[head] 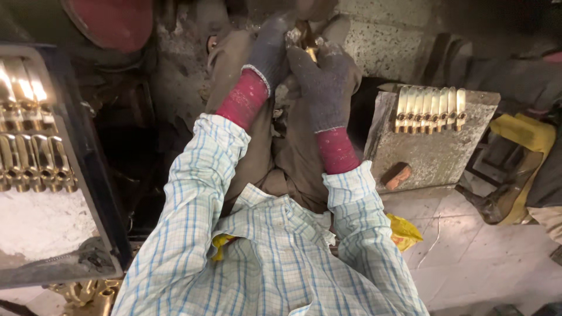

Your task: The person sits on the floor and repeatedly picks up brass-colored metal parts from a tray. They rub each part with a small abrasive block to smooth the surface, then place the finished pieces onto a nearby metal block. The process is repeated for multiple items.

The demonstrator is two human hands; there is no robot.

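Both my hands wear dark grey knit gloves with red cuffs. My left hand and my right hand meet above my knees, both closed on a small shiny brass part held between the fingertips. Most of the part is hidden by the gloves. My checked shirt sleeves reach up to the cuffs.
A grey stone block on the right carries a row of several brass parts and a small brown piece. A dark tray on the left holds rows of brass parts. A red round object sits at top left.
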